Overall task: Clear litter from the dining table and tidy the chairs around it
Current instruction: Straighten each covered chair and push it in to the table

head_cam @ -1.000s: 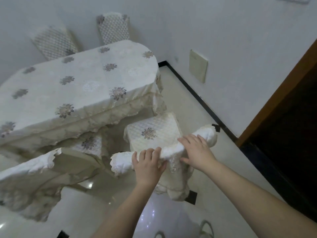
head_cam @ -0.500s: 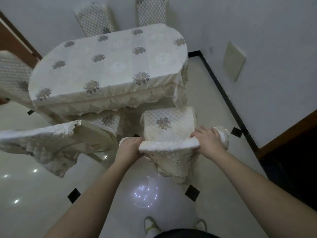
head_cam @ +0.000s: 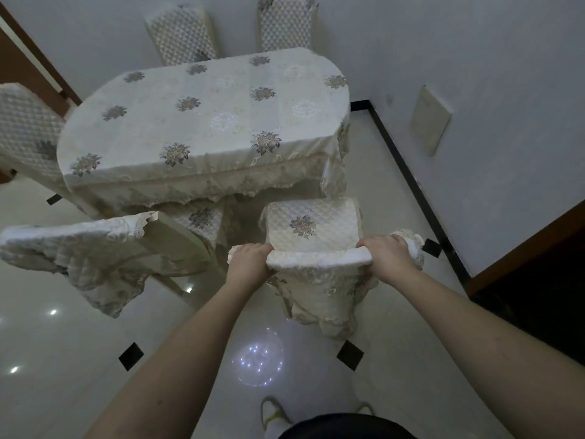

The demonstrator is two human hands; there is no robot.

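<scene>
The oval dining table (head_cam: 205, 122) wears a cream flowered cloth and nothing lies on its top. In front of me stands a chair (head_cam: 311, 226) in a quilted cream cover, its seat facing the table's near right corner. My left hand (head_cam: 251, 263) grips the left end of its backrest top. My right hand (head_cam: 387, 255) grips the right end. A second covered chair (head_cam: 95, 248) stands to the left, its seat partly under the table.
Two more covered chairs (head_cam: 180, 33) (head_cam: 286, 22) stand at the table's far side and another chair (head_cam: 25, 134) at its left end. A white wall with a cream panel (head_cam: 430, 120) runs on the right, a dark doorway (head_cam: 538, 280) beside it. Glossy tiled floor around me.
Both hands have shifted outward to the two ends of the backrest. The chair has turned square to the table and sits closer to it. My view has swung left and down.
</scene>
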